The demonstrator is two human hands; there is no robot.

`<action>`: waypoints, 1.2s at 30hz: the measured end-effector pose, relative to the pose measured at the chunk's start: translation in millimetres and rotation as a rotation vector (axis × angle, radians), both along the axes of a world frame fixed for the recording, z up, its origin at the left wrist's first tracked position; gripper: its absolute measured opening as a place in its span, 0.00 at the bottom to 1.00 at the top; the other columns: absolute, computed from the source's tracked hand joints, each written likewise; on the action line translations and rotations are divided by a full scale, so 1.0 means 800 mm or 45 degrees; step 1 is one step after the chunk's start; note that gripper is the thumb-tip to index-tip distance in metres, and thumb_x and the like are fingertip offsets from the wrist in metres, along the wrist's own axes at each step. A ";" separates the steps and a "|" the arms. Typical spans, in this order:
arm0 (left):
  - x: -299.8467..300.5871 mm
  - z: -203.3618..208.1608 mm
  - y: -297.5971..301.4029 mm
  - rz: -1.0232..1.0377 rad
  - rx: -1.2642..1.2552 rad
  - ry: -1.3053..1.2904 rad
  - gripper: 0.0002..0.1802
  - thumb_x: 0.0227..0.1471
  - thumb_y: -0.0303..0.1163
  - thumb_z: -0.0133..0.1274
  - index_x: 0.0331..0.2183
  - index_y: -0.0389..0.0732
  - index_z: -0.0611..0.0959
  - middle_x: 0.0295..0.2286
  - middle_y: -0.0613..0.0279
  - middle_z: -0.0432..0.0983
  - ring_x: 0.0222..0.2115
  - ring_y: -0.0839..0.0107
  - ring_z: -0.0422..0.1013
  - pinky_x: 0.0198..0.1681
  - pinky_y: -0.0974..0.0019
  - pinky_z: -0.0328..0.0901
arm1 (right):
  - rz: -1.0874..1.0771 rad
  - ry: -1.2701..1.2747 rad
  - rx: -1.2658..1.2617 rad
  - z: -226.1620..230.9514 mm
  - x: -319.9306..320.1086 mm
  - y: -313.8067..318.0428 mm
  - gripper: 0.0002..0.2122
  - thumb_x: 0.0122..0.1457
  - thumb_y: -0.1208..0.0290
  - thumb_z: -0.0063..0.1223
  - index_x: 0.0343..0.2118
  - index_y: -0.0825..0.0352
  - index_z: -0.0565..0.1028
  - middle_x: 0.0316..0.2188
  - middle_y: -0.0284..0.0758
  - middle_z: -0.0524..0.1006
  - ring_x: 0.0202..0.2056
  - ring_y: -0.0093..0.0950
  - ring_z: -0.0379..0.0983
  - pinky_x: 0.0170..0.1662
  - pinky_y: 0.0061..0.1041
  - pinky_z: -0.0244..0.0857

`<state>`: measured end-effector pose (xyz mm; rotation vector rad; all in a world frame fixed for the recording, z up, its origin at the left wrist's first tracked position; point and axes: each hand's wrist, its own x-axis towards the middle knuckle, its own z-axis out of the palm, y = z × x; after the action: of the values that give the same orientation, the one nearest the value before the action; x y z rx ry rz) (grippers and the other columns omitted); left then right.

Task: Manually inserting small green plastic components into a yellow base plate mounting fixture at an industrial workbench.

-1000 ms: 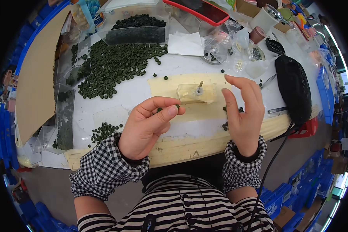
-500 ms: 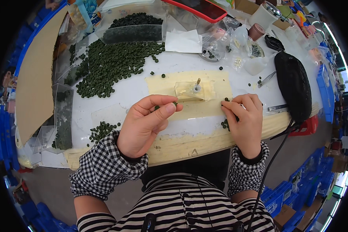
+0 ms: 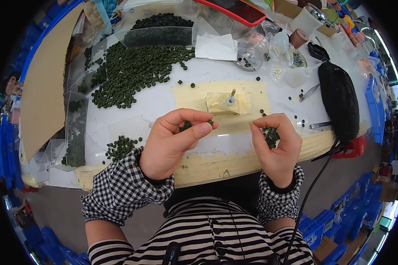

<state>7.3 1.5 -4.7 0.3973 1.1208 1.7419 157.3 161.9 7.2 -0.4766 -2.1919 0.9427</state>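
My left hand [image 3: 172, 141] pinches a small dark green round piece [image 3: 210, 123] between thumb and forefinger. More green pieces show within its curled fingers. Level with it, my right hand [image 3: 279, 148] has thumb and forefinger tips together; anything between them is too small to make out. Past that hand, a little heap of green pieces [image 3: 270, 136] shows through the loop of its fingers. Beyond both hands stands a taped, cream-coloured block [image 3: 225, 104] with a short pin [image 3: 233, 92] sticking up from a pale ring. It rests on a yellowish sheet [image 3: 188, 92].
A large pile of green pieces [image 3: 132, 70] spreads at the back left before a clear bin [image 3: 159, 39]. A smaller pile [image 3: 119, 148] lies near my left wrist. Tweezers [image 3: 310, 91] and a black mesh-covered object [image 3: 338, 99] are at right. A red-edged phone [image 3: 239, 11] lies far back.
My right hand has drawn back from the pieces at right, bringing its thumb and forefinger together. The left hand keeps its pinch. The whole view has shifted slightly.
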 end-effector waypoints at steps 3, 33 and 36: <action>0.001 0.003 0.000 0.010 -0.031 0.052 0.10 0.53 0.24 0.53 0.40 0.39 0.78 0.34 0.56 0.78 0.18 0.87 0.55 0.22 0.81 0.52 | 0.100 0.117 -0.200 -0.001 -0.012 -0.013 0.06 0.46 0.83 0.60 0.29 0.70 0.78 0.26 0.36 0.77 0.28 0.27 0.73 0.33 0.21 0.65; 0.004 0.009 -0.002 0.083 -0.013 0.268 0.09 0.49 0.20 0.58 0.35 0.36 0.80 0.31 0.61 0.79 0.27 0.83 0.69 0.30 0.80 0.63 | 0.257 0.192 -0.637 -0.014 -0.038 -0.041 0.04 0.51 0.80 0.57 0.31 0.71 0.78 0.28 0.35 0.76 0.30 0.22 0.71 0.36 0.19 0.65; 0.005 0.009 -0.002 0.099 -0.020 0.282 0.09 0.48 0.20 0.58 0.35 0.36 0.80 0.31 0.62 0.79 0.27 0.83 0.69 0.30 0.80 0.63 | 0.228 0.201 -0.536 -0.013 -0.039 -0.042 0.04 0.50 0.81 0.58 0.30 0.71 0.78 0.27 0.34 0.77 0.30 0.23 0.71 0.35 0.19 0.65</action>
<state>11.4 0.2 2.6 0.5538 1.3214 1.7878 126.1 128.1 -3.4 -0.3850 -1.9169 1.4999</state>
